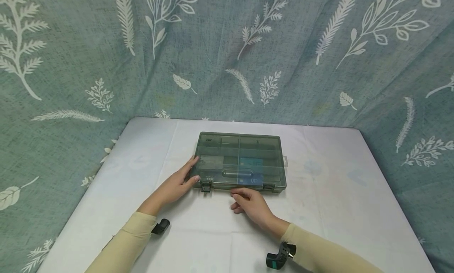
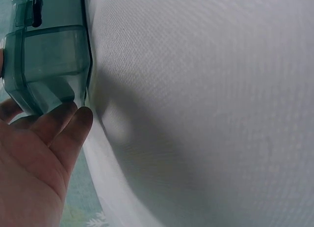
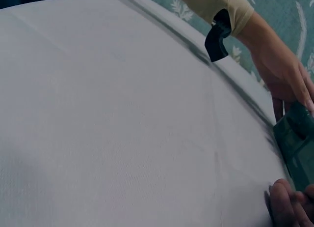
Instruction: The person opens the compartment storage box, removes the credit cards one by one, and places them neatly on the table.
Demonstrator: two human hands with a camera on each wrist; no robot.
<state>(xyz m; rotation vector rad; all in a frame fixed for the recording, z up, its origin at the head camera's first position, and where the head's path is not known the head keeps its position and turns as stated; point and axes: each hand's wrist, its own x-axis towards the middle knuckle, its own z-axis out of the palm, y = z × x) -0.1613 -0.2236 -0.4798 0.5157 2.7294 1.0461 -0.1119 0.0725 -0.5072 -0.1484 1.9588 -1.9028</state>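
A dark see-through plastic organizer box (image 1: 260,144) with dividers lies flat on the table, lid down. Blue cards (image 1: 252,171) and a greyish card (image 1: 211,162) show through it. One front latch (image 1: 206,187) juts out at the left; the right latch (image 1: 268,187) lies against the front side. My left hand (image 1: 175,185) holds the box's left end, thumb at the front corner and fingers along the side; in the left wrist view the left hand's fingertips (image 2: 84,116) meet the end wall. My right hand (image 1: 251,205) has loosely bent fingers, with its fingertips right at the front edge.
White cloth (image 1: 333,206) covers the table. Behind and at both sides hangs a green-blue curtain (image 1: 213,64) with white leaf prints. A small clear hanging tab (image 1: 285,161) sticks out from the box's right end. Each wrist wears a black camera (image 1: 280,257).
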